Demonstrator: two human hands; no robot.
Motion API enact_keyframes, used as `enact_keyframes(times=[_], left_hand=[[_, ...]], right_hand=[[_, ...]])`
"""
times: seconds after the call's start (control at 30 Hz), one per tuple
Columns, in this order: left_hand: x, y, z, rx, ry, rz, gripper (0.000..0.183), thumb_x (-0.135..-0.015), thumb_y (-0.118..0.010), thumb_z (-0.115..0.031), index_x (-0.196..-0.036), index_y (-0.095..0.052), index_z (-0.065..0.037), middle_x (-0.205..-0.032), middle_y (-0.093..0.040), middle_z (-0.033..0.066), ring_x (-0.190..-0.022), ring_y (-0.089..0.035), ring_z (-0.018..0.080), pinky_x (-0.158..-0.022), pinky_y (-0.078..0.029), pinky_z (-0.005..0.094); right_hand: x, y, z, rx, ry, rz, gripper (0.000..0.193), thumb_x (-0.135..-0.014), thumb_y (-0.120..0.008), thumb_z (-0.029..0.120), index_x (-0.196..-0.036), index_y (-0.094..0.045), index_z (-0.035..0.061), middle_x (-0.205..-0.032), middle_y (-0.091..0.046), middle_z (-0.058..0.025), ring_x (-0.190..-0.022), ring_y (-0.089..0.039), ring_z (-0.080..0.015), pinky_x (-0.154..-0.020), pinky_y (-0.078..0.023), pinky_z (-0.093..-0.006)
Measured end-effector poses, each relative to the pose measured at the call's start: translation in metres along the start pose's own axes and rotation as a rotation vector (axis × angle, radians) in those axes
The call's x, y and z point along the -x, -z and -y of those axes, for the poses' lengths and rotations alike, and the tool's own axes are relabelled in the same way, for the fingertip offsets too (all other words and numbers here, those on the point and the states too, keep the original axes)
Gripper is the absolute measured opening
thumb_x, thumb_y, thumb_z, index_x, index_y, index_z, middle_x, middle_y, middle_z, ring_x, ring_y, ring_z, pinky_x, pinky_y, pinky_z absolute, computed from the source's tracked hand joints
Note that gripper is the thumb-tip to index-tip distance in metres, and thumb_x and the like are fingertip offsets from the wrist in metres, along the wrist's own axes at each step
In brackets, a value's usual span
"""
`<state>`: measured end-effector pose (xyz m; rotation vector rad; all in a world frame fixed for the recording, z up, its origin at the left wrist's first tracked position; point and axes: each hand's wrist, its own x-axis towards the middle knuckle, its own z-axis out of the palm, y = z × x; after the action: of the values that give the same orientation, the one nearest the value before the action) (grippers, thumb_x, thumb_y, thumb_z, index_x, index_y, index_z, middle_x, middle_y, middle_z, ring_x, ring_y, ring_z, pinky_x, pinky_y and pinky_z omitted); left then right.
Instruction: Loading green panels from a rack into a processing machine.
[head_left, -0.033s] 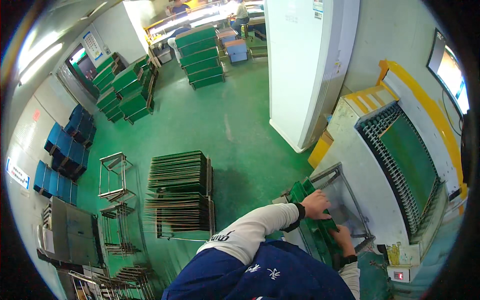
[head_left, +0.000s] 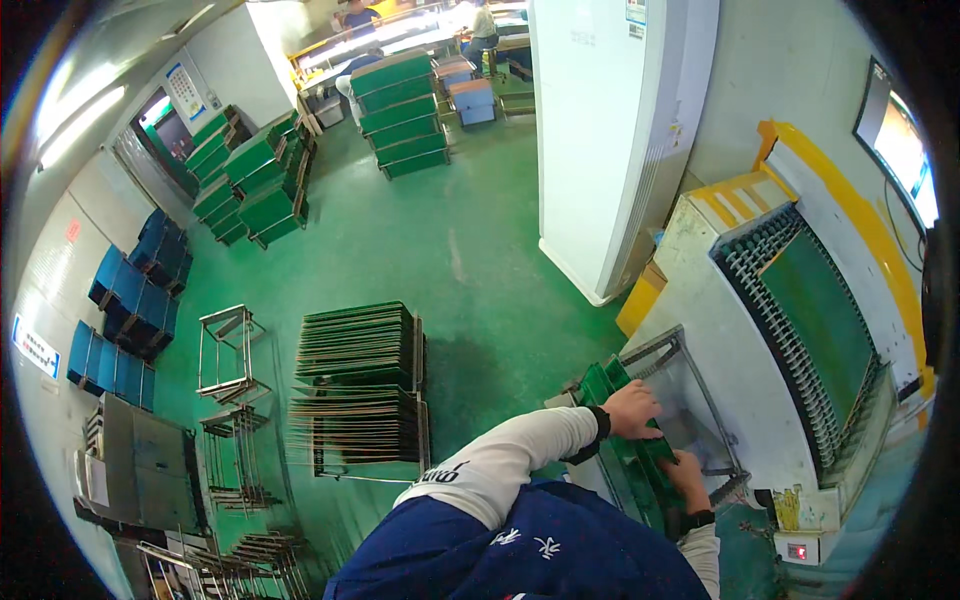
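Observation:
Low at my right, several thin green boards stand on edge, packed closely in a metal rack. My left hand reaches across from the left and is closed on the upper edge of a green board, its fingertips partly hidden. Nearer to me, my right hand is closed on the edge of a board too; whether it is the same one I cannot tell. Beyond the hands a grey metal frame leans by the machine. Another green panel lies flat on the machine's rollers.
A rack of upright boards stands on the floor to my left, beside bare metal racks. A tall white cabinet rises ahead. Green stacks and blue stacks stand farther off. People sit at a lit bench.

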<state>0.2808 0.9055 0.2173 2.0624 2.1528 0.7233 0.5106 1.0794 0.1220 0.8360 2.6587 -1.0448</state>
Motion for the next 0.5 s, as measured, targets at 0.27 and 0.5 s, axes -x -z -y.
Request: enact_keyframes(times=[0.27,0.5], left_hand=[[-0.001,-0.002,0.000,-0.001,-0.012,-0.004,0.049,-0.081,-0.061,-0.057,-0.080,-0.064,-0.008,-0.081,-0.062,0.0083,-0.087,-0.055,0.0265,-0.083,-0.040,0.0395],[0.000,-0.002,0.001,0.001,-0.004,-0.002,0.048,-0.081,-0.061,-0.056,-0.080,-0.064,-0.008,-0.081,-0.061,0.0083,-0.087,-0.055,0.0263,-0.083,-0.040,0.0394]], right_hand=[[0.003,0.003,0.002,0.052,0.017,-0.018,0.037,-0.073,-0.071,0.023,-0.105,-0.069,0.0041,-0.097,-0.069,-0.0195,-0.091,-0.065,-0.0373,-0.080,-0.051,-0.0428],[0.006,0.005,0.012,-0.003,0.087,-0.069,0.035,-0.078,-0.072,0.030,-0.095,-0.070,0.0003,-0.086,-0.070,-0.0199,-0.079,-0.067,-0.0328,-0.071,-0.049,-0.0419]])
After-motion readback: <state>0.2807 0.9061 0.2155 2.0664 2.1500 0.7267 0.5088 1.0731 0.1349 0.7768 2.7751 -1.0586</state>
